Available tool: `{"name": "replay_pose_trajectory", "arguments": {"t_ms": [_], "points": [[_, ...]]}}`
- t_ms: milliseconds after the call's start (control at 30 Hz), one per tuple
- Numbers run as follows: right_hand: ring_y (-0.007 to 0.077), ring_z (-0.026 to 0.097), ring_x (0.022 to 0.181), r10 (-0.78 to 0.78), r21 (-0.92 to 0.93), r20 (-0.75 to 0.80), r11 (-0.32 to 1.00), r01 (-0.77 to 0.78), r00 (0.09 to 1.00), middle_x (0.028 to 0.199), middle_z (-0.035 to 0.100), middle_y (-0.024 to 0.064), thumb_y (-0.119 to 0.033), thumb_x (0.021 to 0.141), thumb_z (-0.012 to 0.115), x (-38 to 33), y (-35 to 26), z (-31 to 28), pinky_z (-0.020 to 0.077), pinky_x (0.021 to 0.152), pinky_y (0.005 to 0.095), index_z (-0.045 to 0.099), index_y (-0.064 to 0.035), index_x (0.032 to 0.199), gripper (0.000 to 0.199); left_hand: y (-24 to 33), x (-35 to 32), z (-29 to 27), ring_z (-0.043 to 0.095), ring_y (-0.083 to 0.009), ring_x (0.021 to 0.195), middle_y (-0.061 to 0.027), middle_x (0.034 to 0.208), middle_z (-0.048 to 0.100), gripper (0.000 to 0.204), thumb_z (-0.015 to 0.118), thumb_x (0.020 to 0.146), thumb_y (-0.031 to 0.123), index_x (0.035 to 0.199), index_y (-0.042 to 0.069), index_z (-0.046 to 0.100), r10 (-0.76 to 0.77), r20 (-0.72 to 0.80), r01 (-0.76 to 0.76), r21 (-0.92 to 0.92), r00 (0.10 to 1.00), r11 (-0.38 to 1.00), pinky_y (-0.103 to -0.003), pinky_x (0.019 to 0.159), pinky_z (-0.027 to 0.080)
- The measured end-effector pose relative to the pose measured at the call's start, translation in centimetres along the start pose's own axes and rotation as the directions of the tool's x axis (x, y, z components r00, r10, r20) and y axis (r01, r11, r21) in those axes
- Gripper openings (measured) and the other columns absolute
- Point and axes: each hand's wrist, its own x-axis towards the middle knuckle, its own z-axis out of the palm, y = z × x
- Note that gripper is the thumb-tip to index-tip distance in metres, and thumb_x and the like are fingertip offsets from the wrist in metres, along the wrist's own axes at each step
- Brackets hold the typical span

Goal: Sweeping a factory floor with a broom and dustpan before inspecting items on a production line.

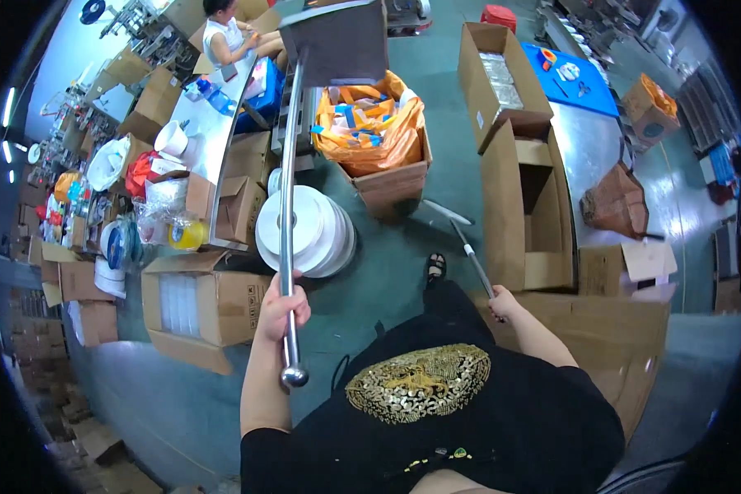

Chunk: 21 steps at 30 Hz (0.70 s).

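My left hand [283, 310] is closed round the silver metal handle [288, 198] of a long-handled dustpan. A round knob caps the near end of that handle. The dark, boxy dustpan pan [343, 45] is raised at the far end, in front of an orange-lined carton [387, 188] of scraps. Lower down on the right, my right hand [504, 305] grips a thin grey stick with a narrow whitish head [448, 212], which looks like a broom. That head is low over the green floor, close to the carton's right side. Its bristles cannot be made out.
White reels [308, 235] are stacked left of my legs, beside an open carton [185, 300]. Cluttered tables line the left, where another person [226, 37] sits. Tall open cartons [531, 206] stand on the right, by a table with a blue mat [570, 80].
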Motion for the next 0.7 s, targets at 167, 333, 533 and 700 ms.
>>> {"name": "replay_pose_trajectory", "arguments": {"t_ms": [167, 333, 533, 700], "points": [[0.0182, 0.046, 0.045, -0.018, -0.198, -0.061, 0.980, 0.006, 0.998, 0.068, 0.048, 0.0101, -0.003, 0.068, 0.047, 2.7, -3.1, -7.9, 0.0366, 0.036, 0.0294, 0.039, -0.0048, 0.109, 0.042, 0.8, 3.4, 4.8, 0.040, -0.0153, 0.035, -0.0060, 0.050, 0.040, 0.040, 0.047, 0.069, 0.004, 0.107, -0.001, 0.034, 0.071, 0.110, -0.034, -0.305, 0.991, 0.952, -0.024, 0.036, 0.032], [0.0169, 0.047, 0.043, -0.044, -0.334, 0.021, 0.941, 0.049, 0.999, 0.069, 0.051, 0.0109, -0.003, 0.065, 0.050, 5.5, -5.0, -14.0, 0.0360, 0.034, 0.0298, 0.044, -0.0043, 0.104, 0.039, 0.8, 6.4, 7.7, 0.042, -0.0147, 0.036, -0.0062, 0.050, 0.042, 0.043, 0.046, 0.070, 0.004, 0.109, -0.002, 0.032, 0.094, 0.052, -0.068, -0.373, 0.994, 0.925, -0.025, 0.036, 0.031], [0.0217, 0.055, 0.073, -0.163, -0.478, 0.092, 0.858, 0.187, 0.982, 0.082, 0.056, 0.0139, -0.011, 0.066, 0.056, 7.9, -5.6, -16.9, 0.0436, 0.063, 0.0301, 0.047, -0.0026, 0.104, 0.041, 0.7, 9.3, 8.4, 0.041, -0.0157, 0.036, -0.0068, 0.050, 0.042, 0.043, 0.049, 0.068, 0.005, 0.108, 0.000, 0.033, 0.134, 0.093, -0.079, -0.445, 0.987, 0.892, -0.025, 0.038, 0.032], [0.0214, 0.052, 0.091, -0.194, -0.579, 0.119, 0.783, 0.227, 0.974, 0.097, 0.055, 0.0142, -0.024, 0.065, 0.063, 8.7, -8.1, -16.3, 0.0403, 0.076, 0.0288, 0.047, -0.0023, 0.106, 0.048, 0.7, 10.0, 8.0, 0.041, -0.0148, 0.035, -0.0066, 0.049, 0.041, 0.044, 0.050, 0.066, 0.005, 0.107, 0.000, 0.034, 0.162, 0.089, -0.112, -0.415, 0.983, 0.903, -0.025, 0.038, 0.030]]}}
